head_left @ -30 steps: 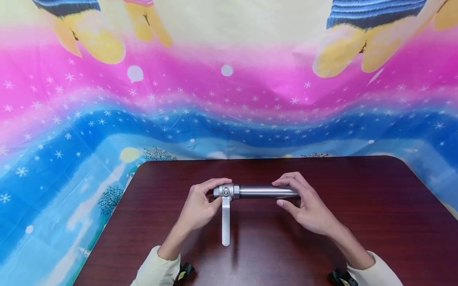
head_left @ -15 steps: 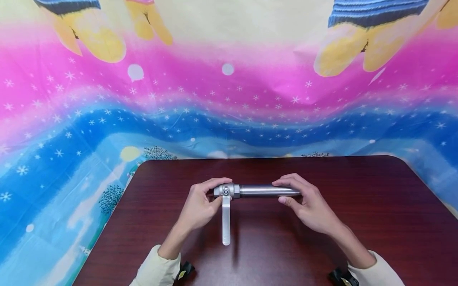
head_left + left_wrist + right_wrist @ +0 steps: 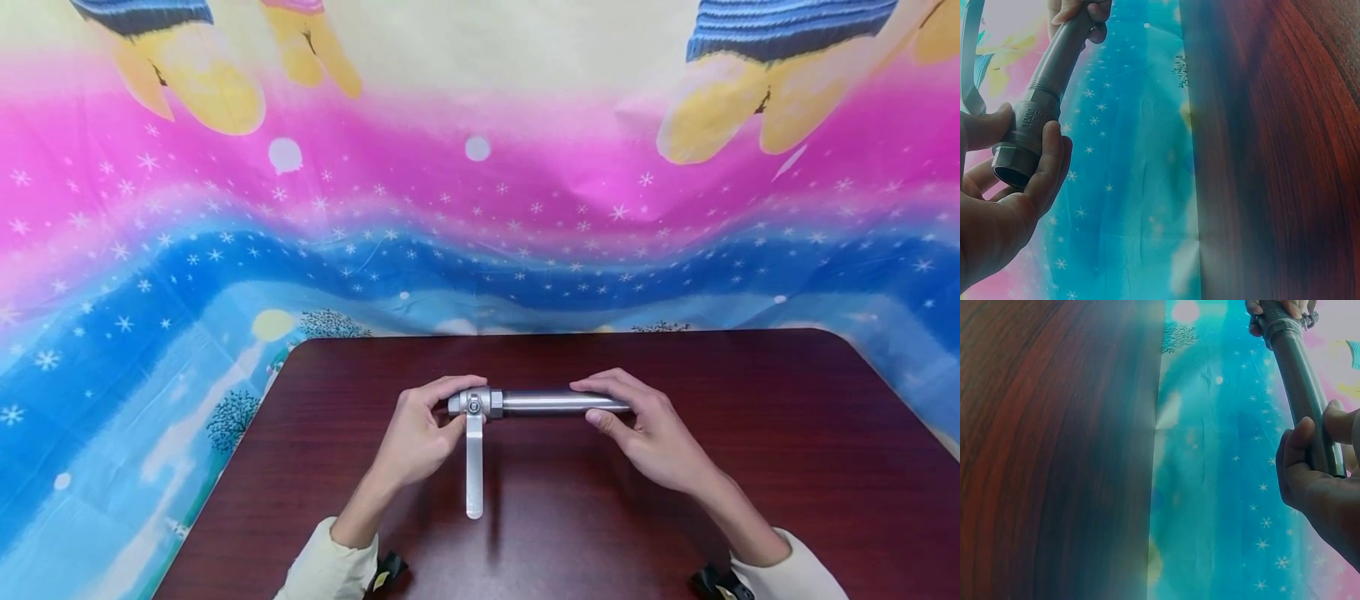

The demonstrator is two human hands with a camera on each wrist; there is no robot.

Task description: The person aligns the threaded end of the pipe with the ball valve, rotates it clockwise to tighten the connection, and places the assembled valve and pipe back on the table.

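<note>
My left hand (image 3: 420,433) grips the body of a metal ball valve (image 3: 474,403), thumb below and fingers over the top. The valve's long lever handle (image 3: 474,475) points toward me. A shiny steel pipe (image 3: 543,402) runs out of the valve's hex end to the right, with some thread showing at the joint. My right hand (image 3: 652,433) holds the pipe near its far end between thumb and fingers. In the left wrist view the valve's open hex end (image 3: 1016,164) faces the camera. Valve and pipe are held level above the table.
The dark red-brown wooden table (image 3: 337,375) has rounded back corners. Behind and beside it hangs a pink and blue cloth (image 3: 480,200) printed with snowflakes. A black strap device (image 3: 390,571) sits at my left wrist, another (image 3: 720,581) at the right.
My right thumb has moved slightly rightward and up against the pipe, and the right fingers have shifted a little round it. The left hand and valve stay in place.
</note>
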